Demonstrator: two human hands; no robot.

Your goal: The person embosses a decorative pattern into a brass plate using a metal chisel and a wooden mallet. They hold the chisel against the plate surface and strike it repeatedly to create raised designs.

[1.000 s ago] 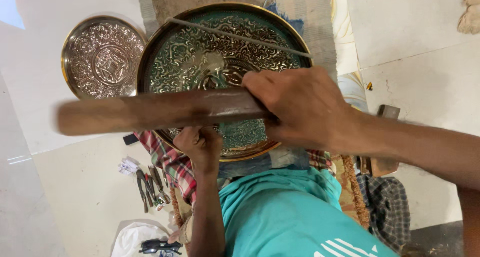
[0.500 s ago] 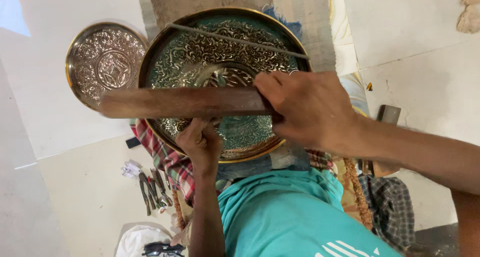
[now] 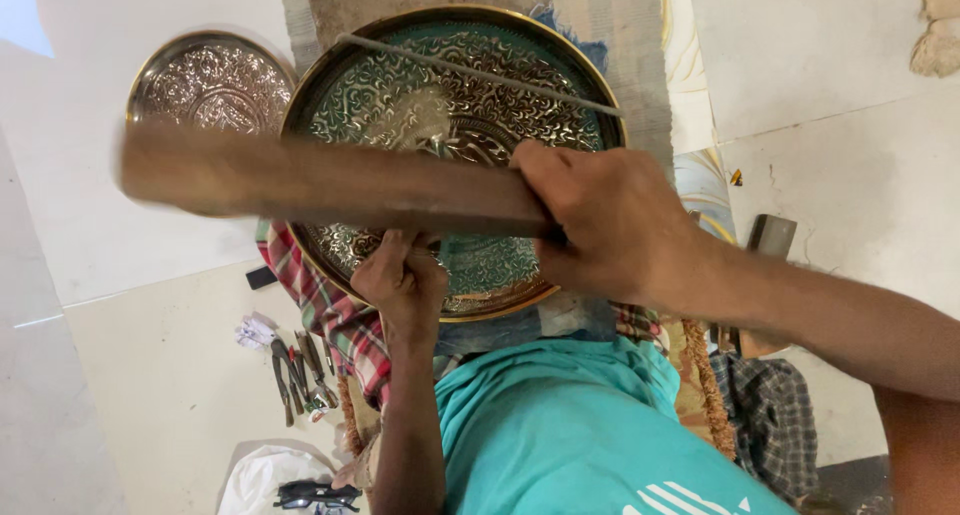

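Right hand (image 3: 610,225) fingers wrapped tight around wooden mallet (image 3: 330,180), left hand (image 3: 400,280) fingers pinched, tool hidden, over engraved brass tray (image 3: 470,105)

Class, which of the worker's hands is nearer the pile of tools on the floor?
Left. The left hand is just above the tools; the right hand, gripping a wooden stick, is farther right.

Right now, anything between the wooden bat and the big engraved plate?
Yes. The left hand rests fisted on the big engraved plate, directly under the wooden bat gripped in the right hand. A thin rod also lies across the plate's upper part.
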